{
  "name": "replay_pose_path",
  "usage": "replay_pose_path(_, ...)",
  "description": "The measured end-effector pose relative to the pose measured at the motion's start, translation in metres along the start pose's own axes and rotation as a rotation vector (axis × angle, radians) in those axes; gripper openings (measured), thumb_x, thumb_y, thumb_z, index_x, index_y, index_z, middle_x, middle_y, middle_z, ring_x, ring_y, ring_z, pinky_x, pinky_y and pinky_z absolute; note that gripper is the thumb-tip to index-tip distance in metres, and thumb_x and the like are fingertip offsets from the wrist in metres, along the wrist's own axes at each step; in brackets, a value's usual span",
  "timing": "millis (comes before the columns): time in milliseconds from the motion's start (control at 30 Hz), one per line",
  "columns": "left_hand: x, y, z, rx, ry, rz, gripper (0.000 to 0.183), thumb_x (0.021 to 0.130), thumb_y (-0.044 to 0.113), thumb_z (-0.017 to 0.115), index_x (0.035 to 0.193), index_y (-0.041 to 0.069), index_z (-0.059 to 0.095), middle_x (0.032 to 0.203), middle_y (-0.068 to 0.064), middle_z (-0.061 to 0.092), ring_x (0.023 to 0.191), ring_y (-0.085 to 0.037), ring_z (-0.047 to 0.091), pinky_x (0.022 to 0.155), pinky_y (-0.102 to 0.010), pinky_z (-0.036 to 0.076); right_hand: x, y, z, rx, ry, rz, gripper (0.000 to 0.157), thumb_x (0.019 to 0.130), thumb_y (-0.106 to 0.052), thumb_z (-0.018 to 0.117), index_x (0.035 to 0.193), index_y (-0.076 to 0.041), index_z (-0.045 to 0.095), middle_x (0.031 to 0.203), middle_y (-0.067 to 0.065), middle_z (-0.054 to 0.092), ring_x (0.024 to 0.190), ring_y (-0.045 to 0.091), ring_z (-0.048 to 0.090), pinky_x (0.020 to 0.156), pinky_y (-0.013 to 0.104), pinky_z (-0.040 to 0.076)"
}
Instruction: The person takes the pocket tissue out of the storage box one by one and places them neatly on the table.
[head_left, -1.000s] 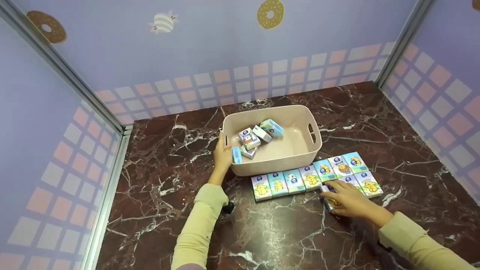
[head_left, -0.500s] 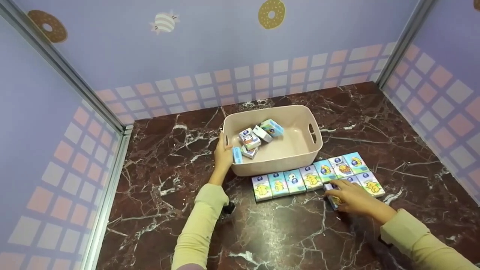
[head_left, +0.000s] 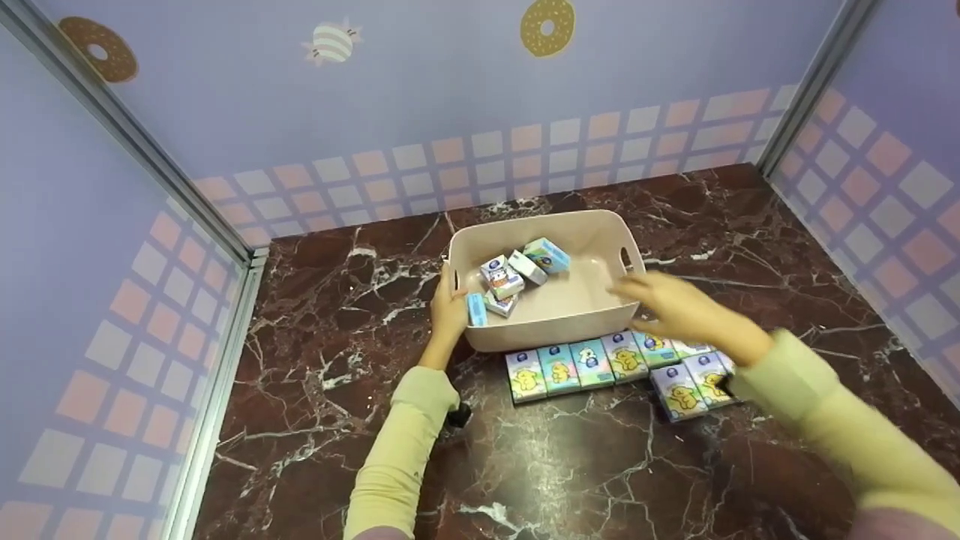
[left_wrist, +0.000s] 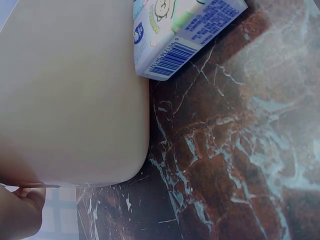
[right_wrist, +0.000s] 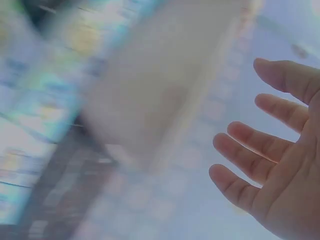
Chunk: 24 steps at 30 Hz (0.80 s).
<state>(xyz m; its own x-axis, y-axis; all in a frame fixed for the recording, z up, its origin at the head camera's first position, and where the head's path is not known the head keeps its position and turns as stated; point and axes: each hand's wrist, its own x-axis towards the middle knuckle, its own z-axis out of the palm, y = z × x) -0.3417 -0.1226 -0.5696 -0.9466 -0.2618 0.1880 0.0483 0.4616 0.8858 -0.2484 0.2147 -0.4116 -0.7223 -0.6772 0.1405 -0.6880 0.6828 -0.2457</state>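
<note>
A beige plastic storage bin [head_left: 555,328] stands on the dark marbled surface. My left hand [head_left: 448,311] grips its left side at the handle hole; in the left wrist view only part of that hand [left_wrist: 22,212] shows at the bin's edge. Several small cartoon-printed packs [head_left: 502,279] lie loose inside, toward the left. Over the bin's front right corner my right hand [head_left: 675,306] hovers, blurred, with nothing in it. The right wrist view shows its fingers [right_wrist: 240,185] spread. In front of the bin lies a row of similar packs [head_left: 527,373], partly hidden by the right arm.
A shorter second row of packs [head_left: 682,397] lies nearer me at the right end of the first. Purple printed walls [head_left: 450,90] enclose the marbled surface [head_left: 315,450] at the back and both sides.
My right hand has let go of the pack at the near row's left end and moved up to the bin's right side. That pack now lies flat beside its neighbour. The left hand stays put.
</note>
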Motion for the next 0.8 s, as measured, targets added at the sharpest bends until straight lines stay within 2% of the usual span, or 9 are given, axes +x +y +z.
replay_pose_path(100, -0.015, 0.027, -0.012, -0.055, -0.005, -0.011, 0.067, 0.077, -0.004, 0.043, 0.140, 0.016, 0.028, 0.139, -0.007, 0.037, 0.101, -0.023, 0.058, 0.100, -0.034, 0.034, 0.036, -0.006, -0.018, 0.005, -0.024, -0.014, 0.052, 0.075, -0.021, 0.065, 0.124, -0.006, 0.050, 0.124, 0.021, 0.048, 0.109, 0.037, 0.049, 0.090, 0.051, 0.040)
replay_pose_path(200, -0.010, 0.019, -0.009, -0.056, -0.018, -0.012, 0.069, 0.078, -0.005, 0.043, 0.140, 0.018, 0.026, 0.141, -0.005, 0.035, 0.106, -0.021, 0.056, 0.102, -0.031, 0.033, 0.070, -0.003, -0.027, 0.044, -0.080, 0.018, 0.051, 0.079, -0.025, 0.061, 0.124, -0.005, 0.048, 0.126, 0.022, 0.045, 0.113, 0.038, 0.044, 0.094, 0.052, 0.036)
replay_pose_path(300, 0.013, -0.031, 0.014, 0.020, 0.010, 0.033, 0.072, 0.075, -0.004, 0.045, 0.140, 0.020, 0.025, 0.139, -0.006, 0.038, 0.108, -0.024, 0.054, 0.099, -0.034, 0.036, 0.099, 0.006, -0.025, 0.096, -0.122, 0.055, 0.050, 0.081, -0.026, 0.059, 0.123, -0.002, 0.048, 0.127, 0.023, 0.045, 0.117, 0.040, 0.041, 0.098, 0.052, 0.031)
replay_pose_path(367, 0.041, -0.091, 0.039, 0.059, 0.033, 0.090, 0.076, 0.076, 0.000, 0.047, 0.140, 0.031, 0.021, 0.140, 0.004, 0.037, 0.110, -0.018, 0.052, 0.098, -0.033, 0.036, 0.115, 0.014, -0.020, 0.134, -0.144, 0.095, 0.051, 0.082, -0.027, 0.058, 0.124, -0.002, 0.048, 0.128, 0.022, 0.046, 0.118, 0.039, 0.041, 0.099, 0.050, 0.031)
replay_pose_path(433, 0.077, -0.166, 0.071, 0.088, 0.056, 0.141, 0.078, 0.075, 0.006, 0.050, 0.138, 0.041, 0.018, 0.139, 0.016, 0.033, 0.111, -0.011, 0.050, 0.098, -0.032, 0.035, 0.127, 0.022, -0.012, 0.194, -0.166, 0.136, 0.052, 0.082, -0.027, 0.057, 0.126, -0.001, 0.046, 0.129, 0.022, 0.046, 0.118, 0.038, 0.042, 0.100, 0.049, 0.031)
replay_pose_path(500, 0.061, -0.128, 0.054, 0.052, 0.035, 0.105, 0.077, 0.075, 0.003, 0.049, 0.140, 0.034, 0.019, 0.141, 0.013, 0.032, 0.116, -0.014, 0.047, 0.101, -0.035, 0.033, 0.137, 0.029, -0.003, 0.246, -0.190, 0.199, 0.054, 0.083, -0.028, 0.056, 0.127, 0.000, 0.043, 0.130, 0.021, 0.044, 0.118, 0.038, 0.042, 0.100, 0.048, 0.032)
replay_pose_path(600, 0.022, -0.052, 0.018, 0.007, 0.022, 0.086, 0.073, 0.074, -0.001, 0.046, 0.140, 0.021, 0.025, 0.141, 0.003, 0.035, 0.110, -0.015, 0.053, 0.101, -0.033, 0.033, 0.147, 0.038, 0.015, 0.308, -0.204, 0.292, 0.058, 0.082, -0.028, 0.056, 0.129, 0.002, 0.040, 0.131, 0.022, 0.042, 0.119, 0.038, 0.041, 0.100, 0.048, 0.031)
replay_pose_path(667, -0.014, 0.021, -0.012, -0.010, 0.028, 0.061, 0.070, 0.072, -0.006, 0.042, 0.138, 0.011, 0.031, 0.135, -0.011, 0.043, 0.102, -0.020, 0.058, 0.098, -0.031, 0.036, 0.152, 0.043, 0.026, 0.338, -0.203, 0.357, 0.061, 0.082, -0.030, 0.055, 0.129, 0.004, 0.038, 0.132, 0.023, 0.041, 0.120, 0.038, 0.039, 0.100, 0.047, 0.030)
replay_pose_path(800, -0.006, 0.006, -0.004, -0.007, 0.019, 0.057, 0.070, 0.073, -0.004, 0.040, 0.139, 0.015, 0.029, 0.137, -0.008, 0.041, 0.094, -0.018, 0.061, 0.097, -0.029, 0.036, 0.157, 0.048, 0.040, 0.523, -0.226, 0.562, 0.067, 0.085, -0.038, 0.050, 0.135, 0.001, 0.029, 0.137, 0.023, 0.033, 0.122, 0.041, 0.035, 0.091, 0.057, 0.035)
